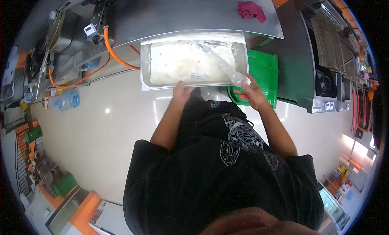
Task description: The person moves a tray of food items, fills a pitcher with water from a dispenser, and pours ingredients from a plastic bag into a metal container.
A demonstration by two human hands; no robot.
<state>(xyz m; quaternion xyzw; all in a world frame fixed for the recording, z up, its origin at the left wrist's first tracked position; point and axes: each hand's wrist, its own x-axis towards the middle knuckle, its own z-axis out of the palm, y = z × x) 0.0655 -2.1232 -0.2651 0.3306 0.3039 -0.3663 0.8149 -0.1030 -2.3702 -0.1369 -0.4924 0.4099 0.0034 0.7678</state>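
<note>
A rectangular stainless-steel pan (pixel 194 88) is in front of me, at the edge of a metal counter. A white, powdery or crusted layer (pixel 182 61) covers its bottom, with grey patches showing through. My left hand (pixel 182 93) holds the pan's near rim, its thumb over the edge and its other fingers partly hidden below. Across the pan's right part lies a long, wrinkled piece of clear plastic (pixel 223 63). My right hand (pixel 252 93) is at the pan's near right corner, fingers spread against the plastic's end; whether they grip it is unclear.
A green bin (pixel 264 70) stands right of the pan. On the steel counter (pixel 182 13) lies a dark red cloth (pixel 251 11). An orange hose (pixel 114 54) runs at the left. Fryer baskets (pixel 329 43) are far right. A water bottle (pixel 69 100) lies on the floor.
</note>
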